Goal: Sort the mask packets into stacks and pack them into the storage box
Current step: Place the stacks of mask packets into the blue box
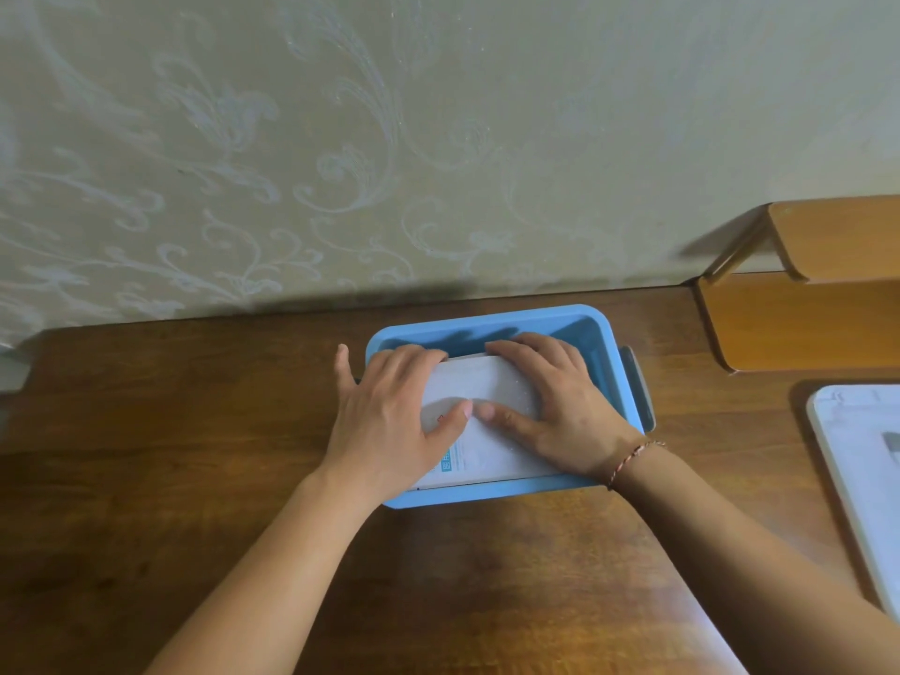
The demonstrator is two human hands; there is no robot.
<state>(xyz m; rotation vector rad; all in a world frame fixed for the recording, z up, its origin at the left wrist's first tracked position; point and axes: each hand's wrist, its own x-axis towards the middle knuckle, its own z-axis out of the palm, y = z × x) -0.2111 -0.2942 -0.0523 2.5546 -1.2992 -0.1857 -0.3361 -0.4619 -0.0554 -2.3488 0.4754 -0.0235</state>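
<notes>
Centrally, on a wooden bench (146, 479) below patterned wallpaper (292, 138), both hands' flattened, unclenched fingers (414, 358) press mask packets (487, 382) inside the blue storage box (487, 319).

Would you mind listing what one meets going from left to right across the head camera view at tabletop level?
Bare wooden table → left hand → right hand, both flat on the white mask packets in the blue storage box → grey box handle → white lid at the right edge.

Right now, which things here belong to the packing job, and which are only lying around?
Part of the job:
- blue storage box
- white mask packets inside it
- left hand and right hand, pressing on the packets

Lying around:
- white board at the right edge
- wooden shelf
</notes>
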